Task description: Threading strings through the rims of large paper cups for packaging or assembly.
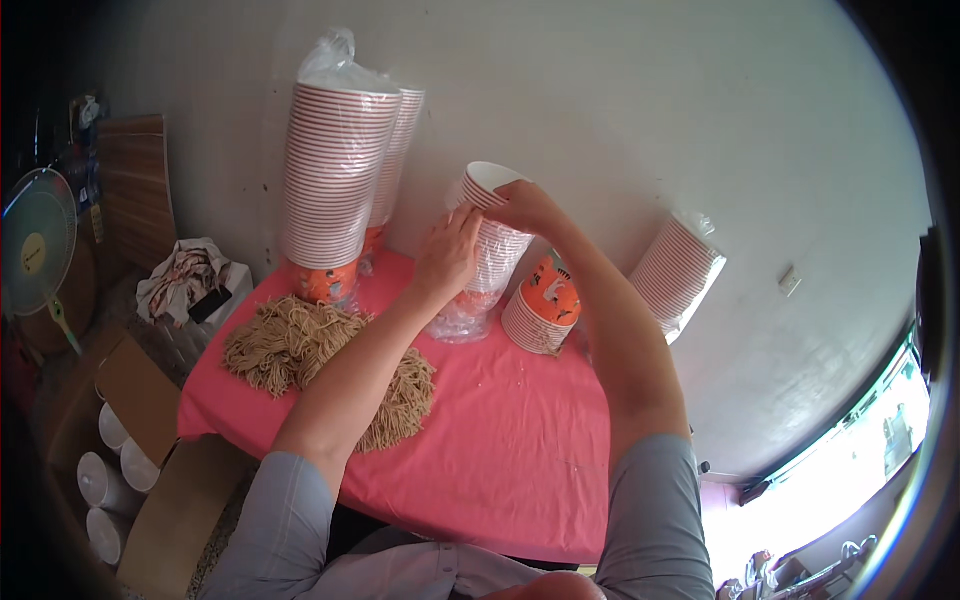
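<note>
Table [520, 450] against the wall [620, 110]. At its far left corner, two tall cup stacks [330, 180] in a bag, upright. Before them, a heap of string bundles [290, 345], spreading toward the table's middle. Centre back, a shorter cup stack [485, 275], both hands on it: left hand [448, 255] on its side, right hand [525, 205] at the top. Just right of it, a short stack [542, 305] lying tilted. Farther right, off the table, another bagged stack [675, 270] leaning. Left of the table, on the floor, a carton [150, 440] with paper rolls [105, 480] beside it; a fan [35, 250] behind.

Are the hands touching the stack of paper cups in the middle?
Touching. The head view shows the left hand pressed on the side of the cup stack and the right hand gripping its top rim.
</note>
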